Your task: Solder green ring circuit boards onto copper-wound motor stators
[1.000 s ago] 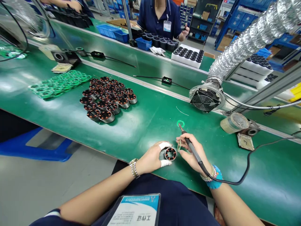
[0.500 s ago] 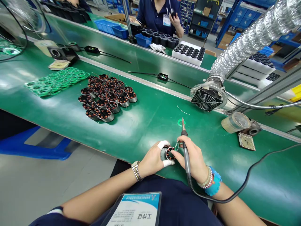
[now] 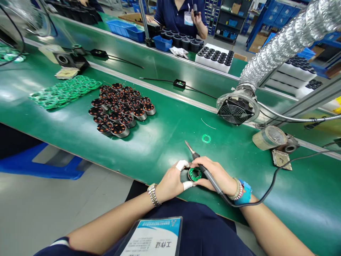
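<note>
My left hand (image 3: pixel 173 181), with white wraps on thumb and forefinger, is closed around a metal-cased motor stator (image 3: pixel 184 175) near the bench's front edge. A green ring-shaped circuit board (image 3: pixel 195 174) lies over the stator's open end, facing right. My right hand (image 3: pixel 215 174) holds a soldering iron (image 3: pixel 210 179) against the palm, its bare tip pointing up and left, away from the board. The right thumb and fingertips are at the rim of the board and stator. Another green ring board (image 3: pixel 206 138) lies flat on the bench beyond my hands.
Several stators (image 3: pixel 119 110) stand grouped left of centre, beside a stack of green ring boards (image 3: pixel 65 91). A fume fan (image 3: pixel 236 111) hangs on a foil duct at right, near a plastic tub (image 3: pixel 269 138) and a sponge tray (image 3: pixel 281 159). Across the bench sits a co-worker (image 3: pixel 181 17).
The ring board, earlier held tilted beside the stator in my right fingers, now covers its end. The soldering iron has swung so its tip points up and left.
</note>
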### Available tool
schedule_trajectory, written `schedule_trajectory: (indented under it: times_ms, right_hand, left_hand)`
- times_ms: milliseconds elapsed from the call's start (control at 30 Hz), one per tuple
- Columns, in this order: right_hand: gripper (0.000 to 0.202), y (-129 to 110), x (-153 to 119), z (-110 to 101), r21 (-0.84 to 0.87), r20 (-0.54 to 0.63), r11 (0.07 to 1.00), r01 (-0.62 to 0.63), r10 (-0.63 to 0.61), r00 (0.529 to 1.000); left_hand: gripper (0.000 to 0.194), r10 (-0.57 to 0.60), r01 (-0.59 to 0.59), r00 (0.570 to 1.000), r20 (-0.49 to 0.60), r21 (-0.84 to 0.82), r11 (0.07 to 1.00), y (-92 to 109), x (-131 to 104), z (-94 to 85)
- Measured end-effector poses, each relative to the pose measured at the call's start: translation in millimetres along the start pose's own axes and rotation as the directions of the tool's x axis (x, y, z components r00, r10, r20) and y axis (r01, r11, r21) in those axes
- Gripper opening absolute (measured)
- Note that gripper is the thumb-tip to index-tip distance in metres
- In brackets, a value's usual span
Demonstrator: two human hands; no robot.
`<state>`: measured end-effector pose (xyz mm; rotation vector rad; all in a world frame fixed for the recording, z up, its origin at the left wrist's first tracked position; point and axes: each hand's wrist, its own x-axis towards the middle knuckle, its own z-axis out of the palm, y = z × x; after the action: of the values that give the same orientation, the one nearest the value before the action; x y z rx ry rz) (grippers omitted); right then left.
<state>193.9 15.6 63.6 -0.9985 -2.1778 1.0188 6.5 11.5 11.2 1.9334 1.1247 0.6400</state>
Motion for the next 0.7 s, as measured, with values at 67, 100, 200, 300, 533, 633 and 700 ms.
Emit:
schedule_trajectory:
  times_ms: [67, 100, 200, 300, 533, 633, 700]
  right_hand:
    - [0.039, 0, 2, 0, 0.013, 0.005, 1.0, 0.006, -0.006, 1.0]
    - [0.039, 0, 2, 0, 0.016, 0.007, 1.0, 0.004, -0.004, 1.0]
    - [0.036, 1, 0, 1, 0.018, 0.008, 1.0, -0.017, 0.017, 1.0]
    - [0.036, 4, -3, 5, 0.018, -0.019, 0.999, -0.035, 0.036, 0.999]
    - [0.041, 11, -13, 16, 0.029, -0.137, 0.992, -0.121, 0.124, 0.983]
    - [0.045, 9, -19, 16, 0.031, -0.124, 0.995, -0.099, 0.102, 0.987]
    - [0.042, 7, -26, 17, 0.003, -0.194, 0.995, -0.104, 0.103, 0.976]
  left_hand:
    - [0.04, 0.043, -0.044, 0.999, -0.009, -0.037, 0.998, -1, -2, -2.1]
    - [0.039, 0.073, -0.073, 0.997, -0.006, -0.062, 0.995, -2, -2, -3.4]
    - [0.038, 0.148, -0.144, 0.989, 0.018, -0.145, 0.979, -5, -3, -7.8]
    - [0.037, 0.165, -0.156, 0.986, 0.027, -0.204, 0.967, -6, -2, -10.5]
    - [0.03, 0.245, -0.237, 0.969, 0.016, -0.197, 0.951, -4, 3, -12.2]
    - [0.028, 0.263, -0.259, 0.965, 0.006, -0.153, 0.954, -3, 5, -13.4]
    - [0.028, 0.267, -0.265, 0.964, 0.002, -0.14, 0.954, -3, 6, -13.7]
